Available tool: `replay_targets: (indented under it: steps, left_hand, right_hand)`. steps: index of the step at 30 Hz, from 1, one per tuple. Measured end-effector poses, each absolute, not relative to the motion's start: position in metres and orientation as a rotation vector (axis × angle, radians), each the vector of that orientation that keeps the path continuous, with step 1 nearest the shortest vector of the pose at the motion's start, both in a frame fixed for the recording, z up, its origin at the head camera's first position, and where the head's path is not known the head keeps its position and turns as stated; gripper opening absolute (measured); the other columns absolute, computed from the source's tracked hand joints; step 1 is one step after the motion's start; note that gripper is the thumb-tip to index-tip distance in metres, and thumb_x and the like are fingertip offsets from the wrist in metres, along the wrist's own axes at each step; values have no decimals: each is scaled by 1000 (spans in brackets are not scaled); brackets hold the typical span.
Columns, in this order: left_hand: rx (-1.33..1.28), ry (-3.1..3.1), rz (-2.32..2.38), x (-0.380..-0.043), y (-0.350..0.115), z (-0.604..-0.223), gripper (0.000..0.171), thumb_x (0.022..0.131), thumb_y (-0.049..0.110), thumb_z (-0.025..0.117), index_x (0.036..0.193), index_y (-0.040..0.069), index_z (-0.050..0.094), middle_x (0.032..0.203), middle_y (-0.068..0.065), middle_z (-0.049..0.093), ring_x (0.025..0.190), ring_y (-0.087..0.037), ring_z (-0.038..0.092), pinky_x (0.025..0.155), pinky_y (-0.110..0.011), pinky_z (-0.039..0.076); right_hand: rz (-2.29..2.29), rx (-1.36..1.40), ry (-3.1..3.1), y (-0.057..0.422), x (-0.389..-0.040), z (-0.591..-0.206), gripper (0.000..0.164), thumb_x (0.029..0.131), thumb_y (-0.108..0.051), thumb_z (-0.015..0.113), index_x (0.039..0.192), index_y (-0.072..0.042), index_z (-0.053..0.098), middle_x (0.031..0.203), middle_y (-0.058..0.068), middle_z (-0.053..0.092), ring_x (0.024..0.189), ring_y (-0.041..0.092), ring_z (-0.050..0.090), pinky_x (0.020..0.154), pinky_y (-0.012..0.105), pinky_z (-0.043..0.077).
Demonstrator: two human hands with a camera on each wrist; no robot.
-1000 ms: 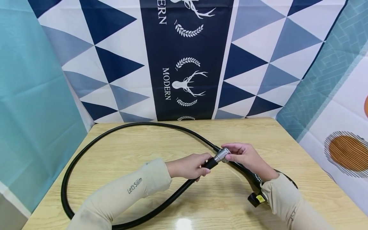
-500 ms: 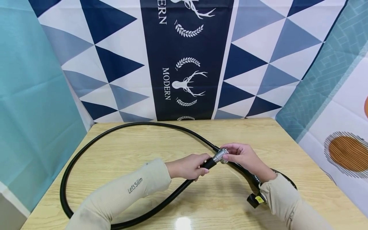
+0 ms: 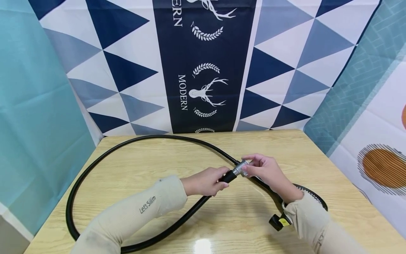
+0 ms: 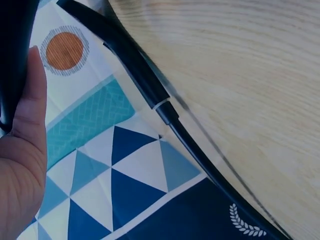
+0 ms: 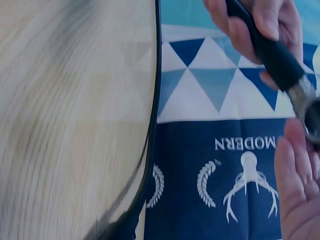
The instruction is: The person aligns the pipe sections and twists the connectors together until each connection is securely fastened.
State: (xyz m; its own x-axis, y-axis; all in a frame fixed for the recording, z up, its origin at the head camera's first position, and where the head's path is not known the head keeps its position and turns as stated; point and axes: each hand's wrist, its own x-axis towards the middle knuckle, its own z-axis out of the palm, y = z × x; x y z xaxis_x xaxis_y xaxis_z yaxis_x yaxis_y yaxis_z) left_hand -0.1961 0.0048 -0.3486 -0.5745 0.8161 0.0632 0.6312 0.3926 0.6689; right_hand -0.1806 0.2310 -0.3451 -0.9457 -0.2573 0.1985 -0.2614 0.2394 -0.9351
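A long black hose-like cable (image 3: 68, 197) loops over the wooden table. My left hand (image 3: 207, 181) grips the black sleeve (image 3: 227, 177) at one end, its fingers curled round it. From that sleeve projects a silver metal fitting (image 3: 238, 167), which my right hand (image 3: 264, 171) pinches between thumb and fingers. The right wrist view shows a round opening in the fitting (image 5: 312, 117), with right fingertips against it. Beyond the hands, the thin side of the loop runs into a thicker black handle-like piece (image 4: 137, 70), partly hidden by my right hand and forearm in the head view.
Near my right sleeve lies a short black cylinder (image 3: 276, 223) with a yellow label (image 3: 284, 222). A curved black strip with pale dots (image 3: 312, 194) passes behind that sleeve. Patterned cloth (image 3: 206, 70) hangs along the back edge of the wooden table (image 3: 152, 162).
Both hands and the metal fitting have shifted slightly left. My right fingers have moved further over the fitting, covering more of it. The yellow-labelled cylinder has shifted slightly left.
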Motion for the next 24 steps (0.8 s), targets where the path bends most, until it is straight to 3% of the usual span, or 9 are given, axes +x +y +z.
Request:
replay_targets:
  steps: [6, 12, 16, 18, 20, 24]
  left_hand:
    - [1294, 2381, 960, -197, -3, -345, 18, 97, 2, 53, 113, -1, 47, 71, -4, 54, 49, -4, 52, 52, -20, 44]
    - [1309, 2385, 947, -199, -10, -344, 19, 96, 1, 53, 113, -3, 47, 70, -3, 54, 47, -3, 51, 52, -19, 45]
    - [1324, 2369, 932, -197, -12, -344, 20, 96, 0, 53, 115, -4, 47, 70, 0, 53, 47, -2, 51, 51, -19, 45]
    - [1330, 2363, 929, -197, -11, -343, 21, 97, 1, 53, 116, -4, 46, 70, 0, 52, 48, -3, 51, 52, -19, 45]
    - [1328, 2361, 925, -196, -11, -340, 22, 97, 1, 53, 117, -4, 46, 71, 0, 52, 48, -3, 51, 52, -19, 45]
    - [1318, 2357, 925, -197, -11, -338, 20, 97, 1, 53, 115, -4, 47, 71, -5, 55, 48, -3, 51, 52, -19, 44]
  right_hand:
    - [1829, 609, -2438, 225, -180, -344, 39, 91, -3, 63, 122, 18, 52, 80, -2, 65, 71, 9, 62, 69, 26, 53]
    - [1723, 960, -2467, 233, -184, -338, 36, 99, -2, 49, 126, 22, 45, 95, -12, 67, 81, 9, 66, 79, 19, 49]
    - [1753, 1151, -2477, 239, -187, -335, 35, 98, 6, 43, 129, 22, 40, 103, -3, 68, 85, 11, 67, 82, 22, 49]
    - [1711, 1204, -2489, 242, -189, -336, 37, 95, 10, 46, 130, 20, 41, 103, 7, 69, 86, 9, 65, 79, 22, 50]
    - [1614, 1219, -2499, 244, -190, -337, 44, 91, 12, 51, 134, 9, 47, 101, 14, 69, 88, 7, 65, 77, 22, 51]
    - [1146, 1198, -2436, 239, -188, -342, 51, 78, 12, 70, 127, 2, 58, 97, 12, 70, 89, 10, 65, 74, 30, 52]
